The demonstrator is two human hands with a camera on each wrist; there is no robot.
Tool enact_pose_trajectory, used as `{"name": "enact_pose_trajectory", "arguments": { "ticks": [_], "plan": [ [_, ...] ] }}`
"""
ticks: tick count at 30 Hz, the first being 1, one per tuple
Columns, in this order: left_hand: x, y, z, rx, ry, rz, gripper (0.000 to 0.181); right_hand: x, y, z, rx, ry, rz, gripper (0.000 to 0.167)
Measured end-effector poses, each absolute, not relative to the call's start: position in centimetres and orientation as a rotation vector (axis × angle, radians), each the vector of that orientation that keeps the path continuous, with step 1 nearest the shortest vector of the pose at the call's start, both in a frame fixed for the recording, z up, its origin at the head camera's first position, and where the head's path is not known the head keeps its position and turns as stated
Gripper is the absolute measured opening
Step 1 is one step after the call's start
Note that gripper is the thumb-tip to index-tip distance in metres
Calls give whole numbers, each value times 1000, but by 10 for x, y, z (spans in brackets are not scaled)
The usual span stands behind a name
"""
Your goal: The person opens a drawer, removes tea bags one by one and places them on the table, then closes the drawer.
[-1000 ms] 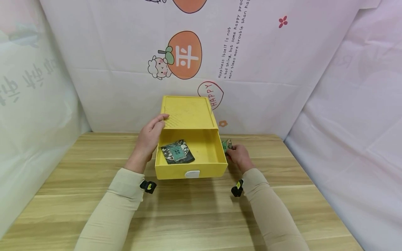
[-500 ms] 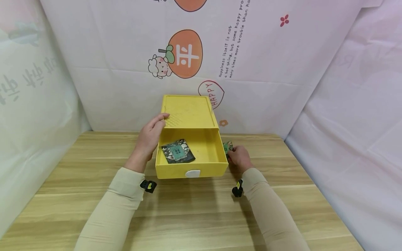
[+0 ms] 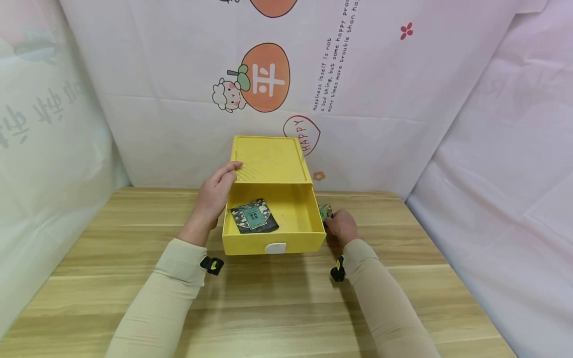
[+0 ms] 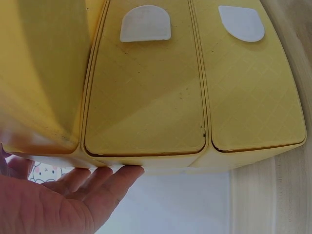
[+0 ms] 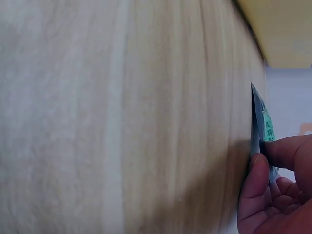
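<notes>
One flat, dark floral sachet [image 3: 255, 217] is in the pulled-out yellow plastic drawer [image 3: 295, 241]; the right hand [image 3: 342, 226] pinches a green-labelled sachet [image 3: 325, 212] outside, seemingly what's left. The left hand [image 3: 212, 200] lies straight-fingered against the yellow plastic cabinet [image 3: 270, 161], toward the desk's back edge [image 3: 371, 199].

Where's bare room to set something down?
Bare: the table in front of the drawer, between left sleeve and right sleeve; also outside each sleeve. Inside the drawer, the floor right of the packet. Crowded: just right of the drawer, where the right hand pinches a second packet, and left of the cabinet, at the left hand.
</notes>
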State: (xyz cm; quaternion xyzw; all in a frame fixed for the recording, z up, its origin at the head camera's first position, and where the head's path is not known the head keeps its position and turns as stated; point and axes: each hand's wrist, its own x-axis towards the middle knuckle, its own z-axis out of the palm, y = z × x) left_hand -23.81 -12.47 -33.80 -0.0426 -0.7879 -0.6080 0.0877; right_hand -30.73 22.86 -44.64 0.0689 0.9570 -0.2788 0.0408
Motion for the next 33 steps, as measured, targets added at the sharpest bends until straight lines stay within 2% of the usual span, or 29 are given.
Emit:
{"name": "enact_pose_trajectory", "arguments": {
  "ticks": [13,33],
  "plan": [
    [-238,-125,-338,-135,-2339,-1813,47,-311,226,-445,199,2938,-628,45],
    [-237,-123,-337,-130,-2329,-1834,46,-309,224,-446,235,2951,-628,43]
  ]
}}
